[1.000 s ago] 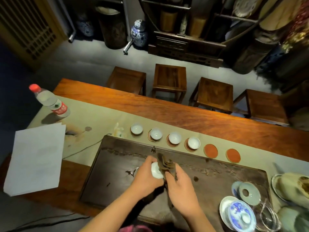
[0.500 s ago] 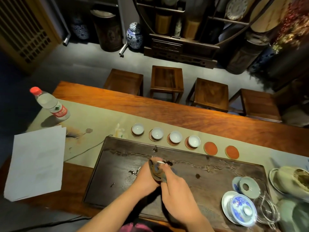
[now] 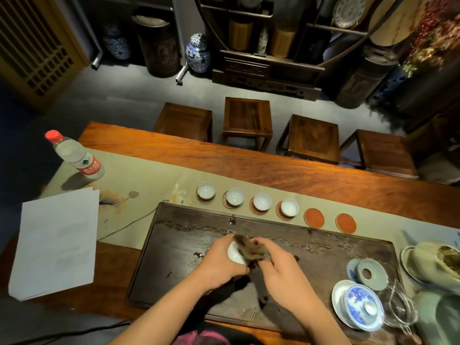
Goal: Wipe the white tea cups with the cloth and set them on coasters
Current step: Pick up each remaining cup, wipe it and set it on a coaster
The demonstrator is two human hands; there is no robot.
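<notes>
Over the dark wooden tea tray (image 3: 174,245) my left hand (image 3: 221,260) grips a white tea cup (image 3: 235,253) on its side. My right hand (image 3: 278,267) pinches a brown cloth (image 3: 249,247) and presses it against the cup's rim. Behind the tray, several white cups (image 3: 261,201) sit on round coasters in a row. At the row's right end lie two bare orange coasters (image 3: 314,217) (image 3: 345,222).
A water bottle (image 3: 74,155) and white paper sheets (image 3: 56,242) lie at the left on the beige runner. A blue-and-white lidded bowl (image 3: 361,303), a saucer, a glass pitcher and green pots crowd the right. Stools stand beyond the table.
The cup has turned in my left hand so its white side shows again. The cloth has shifted to the cup's right, and my right hand has moved up beside it.
</notes>
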